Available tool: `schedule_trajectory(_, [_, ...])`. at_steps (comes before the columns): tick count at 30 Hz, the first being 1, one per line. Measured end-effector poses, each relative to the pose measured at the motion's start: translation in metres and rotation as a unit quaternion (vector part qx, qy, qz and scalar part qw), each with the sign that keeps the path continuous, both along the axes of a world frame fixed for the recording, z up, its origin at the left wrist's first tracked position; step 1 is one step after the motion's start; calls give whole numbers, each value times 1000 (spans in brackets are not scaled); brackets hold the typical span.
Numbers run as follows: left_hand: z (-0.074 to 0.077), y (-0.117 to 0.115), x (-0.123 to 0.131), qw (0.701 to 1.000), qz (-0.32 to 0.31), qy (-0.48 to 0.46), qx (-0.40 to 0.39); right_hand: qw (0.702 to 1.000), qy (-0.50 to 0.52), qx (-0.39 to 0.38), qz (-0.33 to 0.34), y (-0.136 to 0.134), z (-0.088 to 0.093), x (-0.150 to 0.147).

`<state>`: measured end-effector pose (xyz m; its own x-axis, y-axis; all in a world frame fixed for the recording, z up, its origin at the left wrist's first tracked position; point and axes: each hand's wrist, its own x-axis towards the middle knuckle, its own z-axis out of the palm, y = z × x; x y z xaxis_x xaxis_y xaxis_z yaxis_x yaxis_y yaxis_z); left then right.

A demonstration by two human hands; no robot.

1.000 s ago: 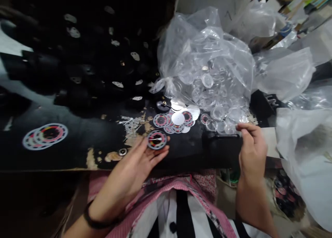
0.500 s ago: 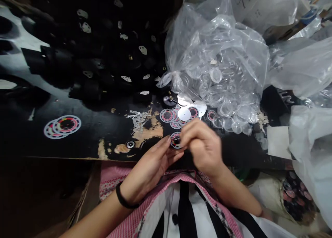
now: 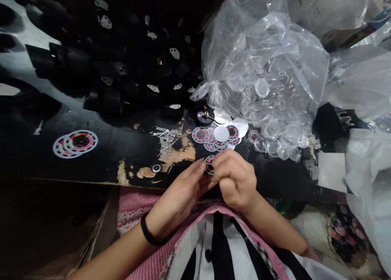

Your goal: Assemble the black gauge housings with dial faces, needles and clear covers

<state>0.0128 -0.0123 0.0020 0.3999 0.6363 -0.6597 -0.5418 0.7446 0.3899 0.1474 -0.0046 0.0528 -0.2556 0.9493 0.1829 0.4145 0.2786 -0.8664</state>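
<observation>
Near the table's front edge, my left hand (image 3: 191, 184) is closed on a small round gauge (image 3: 209, 165) with a black, red and white dial and a thin pointer. The fingers of my right hand (image 3: 234, 177) are curled together over the gauge's right side; whatever they pinch is hidden. Just beyond lies a pile of printed dial discs (image 3: 200, 135), with one plain white disc (image 3: 221, 134) on top. To the left of my hands is a heap of small white pointers (image 3: 166, 139).
A clear plastic bag (image 3: 265, 68) of transparent round covers stands at the back right. Black round housings (image 3: 104, 99) fill the back left. Two larger dial discs (image 3: 81, 143) overlap at the left. A white square (image 3: 332, 171) lies at the right.
My right hand has drawn slightly inward and down over the gauge, its fingers tighter. The whole view has shifted a little; the gauge stays in my left hand.
</observation>
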Motion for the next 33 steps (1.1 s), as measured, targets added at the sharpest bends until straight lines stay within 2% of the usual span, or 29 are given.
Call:
schedule_trajectory(2, [-1, -1, 0, 1000, 4, 6, 10, 998, 24, 45, 37, 11, -5, -6])
schedule_trajectory(5, [-4, -1, 0, 1000, 2, 13, 11, 992, 73, 73, 75, 16, 2, 1])
schedule_trajectory(6, [-5, -1, -1, 1000, -4, 11, 8, 990, 102, 84, 49, 14, 5, 9])
schedule_trajectory(8, [-7, -1, -2, 1000, -6, 4, 3, 978, 158, 115, -77, 10, 7, 35])
schedule_trajectory(10, [-8, -1, -3, 1000, -1, 1, -6, 950, 175, 126, -227, 4, 0, 66])
schedule_trajectory(12, [-11, -2, -4, 1000, 4, 3, -13, 932, 152, 98, -316, -2, -14, 98])
schedule_trajectory(14, [-13, -2, -4, 1000, 3, 7, -17, 924, 114, 58, -360, -9, -28, 125])
schedule_trajectory(16, [-12, -1, -4, 1000, 2, 15, -14, 921, 88, 36, -377, -17, -36, 141])
schedule_trajectory(19, [-2, 2, -4, 999, 22, 37, 15, 921, -33, 79, -381, -23, -27, 140])
schedule_trajectory(22, [16, 6, -2, 994, 57, 72, 65, 912, -161, 176, -335, -20, -4, 108])
schedule_trajectory(23, [22, 8, -2, 992, 61, 82, 79, 925, -164, 186, -287, -17, 3, 92])
schedule_trajectory(25, [32, 11, -1, 989, 60, 97, 94, 965, -170, 150, -135, -7, 10, 59])
schedule_trajectory(27, [39, 12, -1, 988, 56, 119, 84, 970, -209, 118, -25, 3, 10, 31])
schedule_trajectory(29, [40, 13, -3, 986, 62, 142, 66, 956, -267, 124, 16, 12, 3, 13])
schedule_trajectory(33, [33, 12, -5, 984, 82, 145, 61, 925, -335, 177, 21, 20, -11, 4])
